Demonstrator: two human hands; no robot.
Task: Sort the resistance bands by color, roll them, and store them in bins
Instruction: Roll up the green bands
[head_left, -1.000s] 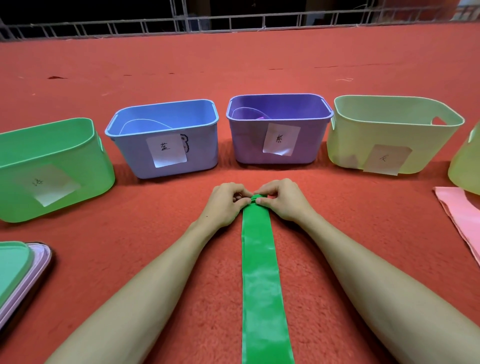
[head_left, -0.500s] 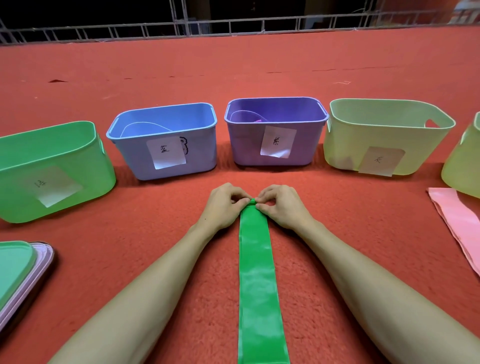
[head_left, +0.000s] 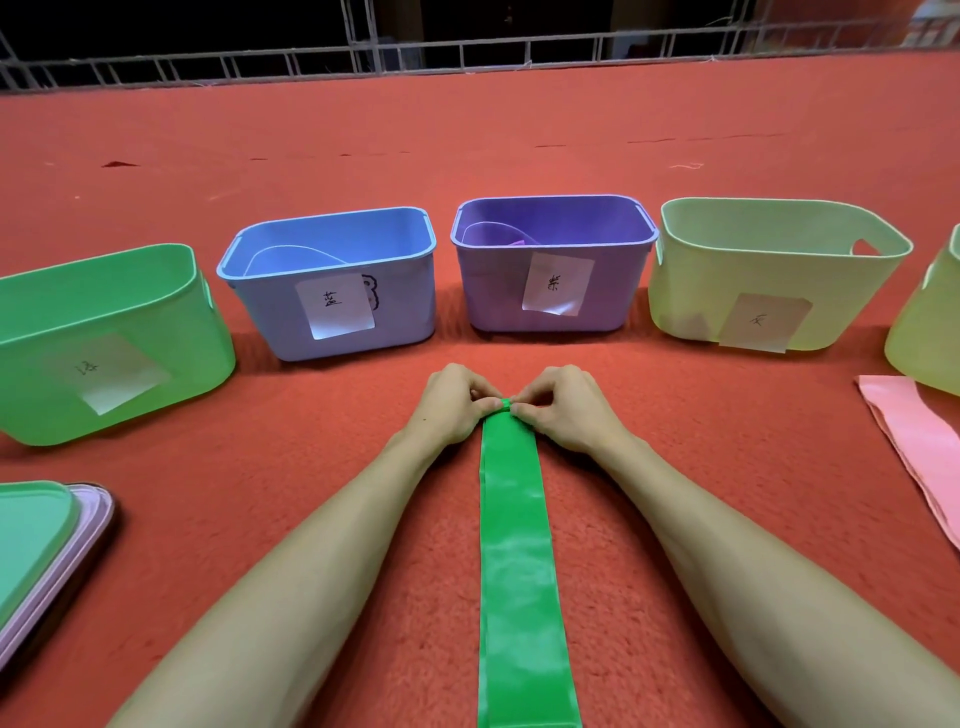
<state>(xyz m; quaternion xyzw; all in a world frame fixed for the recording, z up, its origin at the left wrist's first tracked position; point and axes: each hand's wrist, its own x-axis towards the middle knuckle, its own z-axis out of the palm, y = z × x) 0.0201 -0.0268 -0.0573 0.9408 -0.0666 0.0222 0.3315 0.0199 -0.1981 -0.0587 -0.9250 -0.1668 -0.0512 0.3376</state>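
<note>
Pinching the green band (head_left: 514, 545) on red carpet (head_left: 467, 130), left hand (head_left: 452, 405) and right hand (head_left: 569, 408) sit before a railing (head_left: 467, 54).

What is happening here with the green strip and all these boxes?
A person is rolling up a green band on the red carpet. The left hand and the right hand pinch its far end, where only a small roll is formed; the rest lies flat. Beyond stand a green bin, a blue bin, a purple bin and a pale bin. A pink band lies unrolled at the right.
</note>
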